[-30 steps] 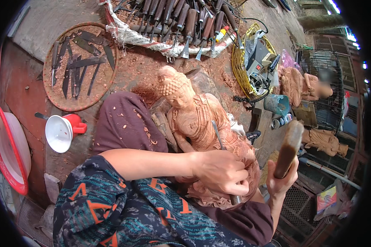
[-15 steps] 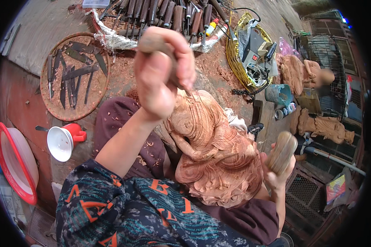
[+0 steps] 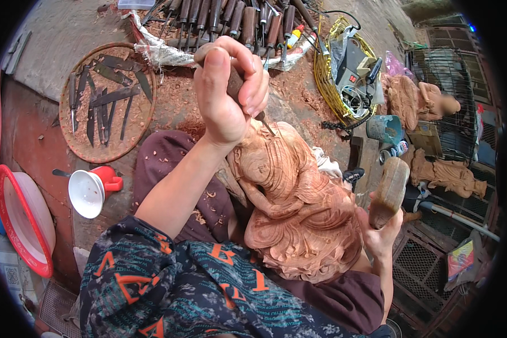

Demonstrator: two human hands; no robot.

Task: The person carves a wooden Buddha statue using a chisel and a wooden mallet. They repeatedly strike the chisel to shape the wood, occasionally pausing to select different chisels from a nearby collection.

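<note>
A seated figure of reddish-brown carved wood point(image 3: 298, 208) lies tilted across my lap, its robe folds facing up. My left hand point(image 3: 222, 98) is wrapped round the dark wooden handle of a carving chisel point(image 3: 235, 84). The thin metal blade slants down to the upper chest and neck part of the figure; whether the tip touches the wood I cannot tell. To the right of the figure, my right hand point(image 3: 382, 234) grips a worn, rounded wooden mallet point(image 3: 391, 188), held up and apart from the chisel.
Many wooden-handled chisels point(image 3: 248, 25) lie in a white-rimmed tray ahead. Flat blades fill a round woven tray point(image 3: 136, 147) at left, near a red-and-white mug point(image 3: 87, 194) and a red-rimmed basin point(image 3: 25, 248). At right are a yellow wire basket point(image 3: 328, 93) and other carved figures point(image 3: 442, 174).
My left hand and the chisel have shifted slightly right, and the blade now shows against the figure. The mallet has risen a little. The whole view has shifted slightly.
</note>
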